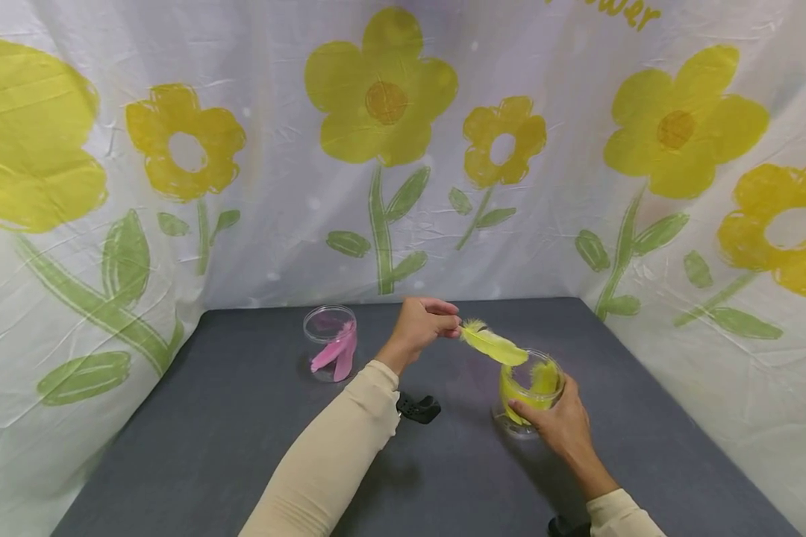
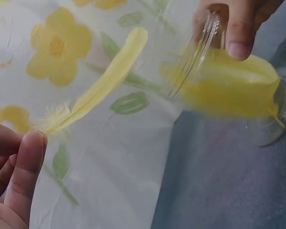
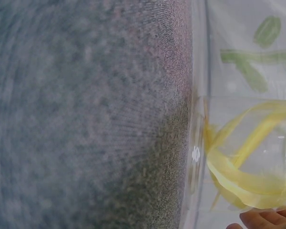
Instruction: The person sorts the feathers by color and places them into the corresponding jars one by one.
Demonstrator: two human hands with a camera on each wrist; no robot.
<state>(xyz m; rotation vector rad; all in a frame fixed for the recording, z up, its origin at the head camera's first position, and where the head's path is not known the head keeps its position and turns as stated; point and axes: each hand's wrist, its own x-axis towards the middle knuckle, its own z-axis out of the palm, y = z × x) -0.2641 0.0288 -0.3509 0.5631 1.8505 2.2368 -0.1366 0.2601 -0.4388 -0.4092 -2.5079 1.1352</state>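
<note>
**Yellow feather held at the jar's mouth, quill end in the left hand**

The left hand pinches a yellow feather by its fluffy quill end between thumb and fingertips; the feather's long axis runs from that hand away to the person's right and slightly downward, its tip lying over the near rim of the clear jar; whether the tip touches the rim cannot be told, but in the left wrist view it lies just beside the jar's opening.

The right hand grips the clear jar from the near side, fingers curled round its wall, thumb visible on the glass in the left wrist view; the jar appears tipped toward the left hand, with more yellow feathers curled inside against the wall; its base rests on or close above the grey counter, which of the two cannot be told.

So the jar is at the right hand and its mouth lies to the right of the left hand, along the line of the feather's shaft; the left hand is the nearer one to the feather.

Well apart to the left stands a second clear jar holding pink feathers; a floral cloth hangs behind the counter.
</note>
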